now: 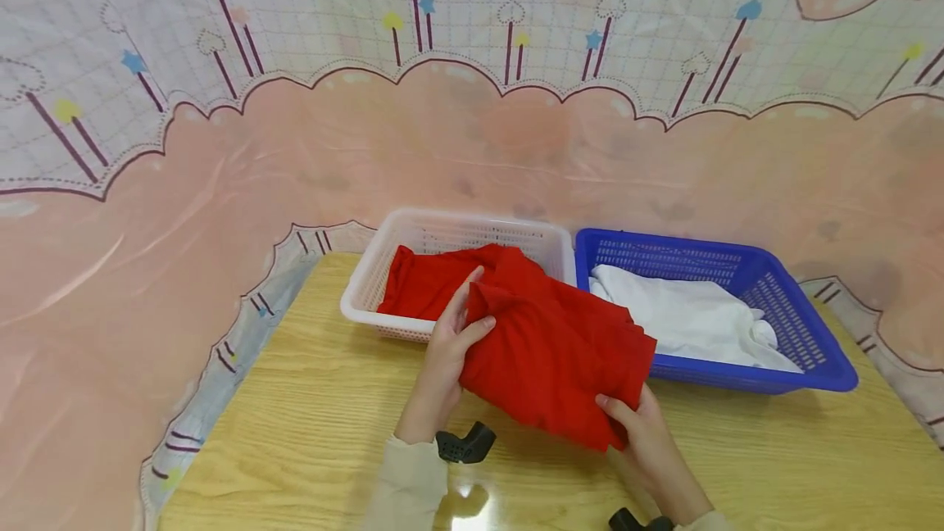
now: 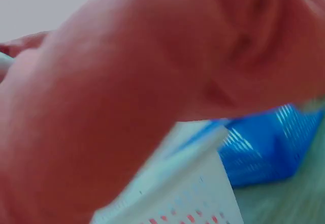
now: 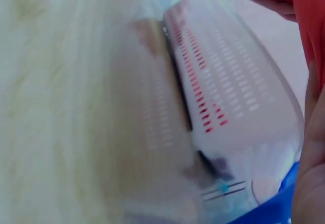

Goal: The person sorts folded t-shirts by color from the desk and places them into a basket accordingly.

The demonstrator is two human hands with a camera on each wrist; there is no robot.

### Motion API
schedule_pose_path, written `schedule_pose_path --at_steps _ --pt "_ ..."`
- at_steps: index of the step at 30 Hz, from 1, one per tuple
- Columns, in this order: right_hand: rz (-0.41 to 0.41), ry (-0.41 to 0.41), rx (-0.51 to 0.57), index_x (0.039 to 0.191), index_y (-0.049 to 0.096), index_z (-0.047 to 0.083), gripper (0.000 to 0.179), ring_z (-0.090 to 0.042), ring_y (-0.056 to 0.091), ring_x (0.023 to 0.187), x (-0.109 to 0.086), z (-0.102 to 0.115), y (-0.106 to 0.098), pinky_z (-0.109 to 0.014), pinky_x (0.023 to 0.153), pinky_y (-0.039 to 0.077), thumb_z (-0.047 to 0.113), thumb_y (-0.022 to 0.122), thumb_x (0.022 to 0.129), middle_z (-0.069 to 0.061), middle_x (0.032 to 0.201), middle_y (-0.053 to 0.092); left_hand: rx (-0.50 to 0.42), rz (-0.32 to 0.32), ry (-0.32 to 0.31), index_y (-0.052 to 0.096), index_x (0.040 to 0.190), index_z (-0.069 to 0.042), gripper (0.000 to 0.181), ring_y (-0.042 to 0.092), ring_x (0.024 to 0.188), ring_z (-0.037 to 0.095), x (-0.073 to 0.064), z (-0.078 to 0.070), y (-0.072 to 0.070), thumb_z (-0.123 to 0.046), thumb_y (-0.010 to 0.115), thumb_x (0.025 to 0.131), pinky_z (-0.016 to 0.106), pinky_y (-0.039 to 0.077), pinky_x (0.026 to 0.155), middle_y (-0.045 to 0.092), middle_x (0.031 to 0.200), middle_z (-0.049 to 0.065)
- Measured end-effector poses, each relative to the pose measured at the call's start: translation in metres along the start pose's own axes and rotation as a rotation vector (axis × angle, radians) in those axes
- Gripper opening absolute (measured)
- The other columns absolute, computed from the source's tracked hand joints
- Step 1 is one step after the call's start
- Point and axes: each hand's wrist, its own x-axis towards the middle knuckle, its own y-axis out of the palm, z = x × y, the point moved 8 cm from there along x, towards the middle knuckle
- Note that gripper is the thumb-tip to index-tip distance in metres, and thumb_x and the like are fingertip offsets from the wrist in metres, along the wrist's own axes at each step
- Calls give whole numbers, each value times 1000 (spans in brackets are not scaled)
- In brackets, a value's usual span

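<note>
In the head view, a red cloth (image 1: 553,359) spans the middle of the frame, held up above the table (image 1: 295,400). The left hand (image 1: 442,351) pinches its left edge, thumb on the near face; the right hand (image 1: 640,433) pinches its lower right corner, likewise thumb on top. Behind it, left of centre, a white basket (image 1: 360,301) holds red fabric (image 1: 428,277); I cannot tell where that fabric ends and the held piece begins. Right of centre, a blue basket (image 1: 752,383) holds white fabric (image 1: 686,310). The cloth's middle looks slightly slack, so a light, even pull outward from both pinches should flatten it, with the layers lined up at the corners.

In the left wrist view, blurred red fills the upper left and top, the baskets showing at lower centre and right; the grip cannot be told here.

In the right wrist view, red hangs at upper right above part of a hand, the white basket near centre. Its fingertips are out of sight, so finger pressure is best judged from the head view.
</note>
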Motion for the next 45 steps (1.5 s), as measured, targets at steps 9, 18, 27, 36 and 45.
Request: schedule_pose_path --at_steps 9,18,27,36,45 --pt "-26 -69 125 120 32 5 35 -20 58 89 15 9 14 -35 71 51 1 46 89 -11 114 43 -100 -18 -144 48 121 -3 37 51 103 26 -3 5 -21 -17 56 88 38 43 86 52 113 13" --pt "-36 -64 243 125 31 7 37 -21 54 94 32 29 27 -34 74 50 0 43 91 -11 119 37 133 108 -228 37 132 -22 49 49 111 26 -9 5 -32 -28 57 88 38 44 86 47 125 11" --pt "-29 -98 270 130 31 11 43 -26 45 108 52 42 36 -37 83 46 0 43 90 -10 127 33 128 179 -174 26 137 -22 51 56 97 26 -13 -1 -39 -21 49 92 40 51 67 42 126 13" --pt "-19 -193 345 131 31 10 44 -26 46 106 69 55 39 -37 82 47 -3 42 91 -11 126 34 168 145 -61 31 136 -20 52 48 107 31 5 -12 -35 -16 54 89 48 50 68 43 127 13" --pt "41 -233 388 133 30 11 45 -24 43 112 83 58 48 -35 87 44 -1 43 91 -9 129 33 201 19 2 34 134 -23 52 48 109 27 19 -19 -47 -13 56 88 36 45 85 41 126 10"
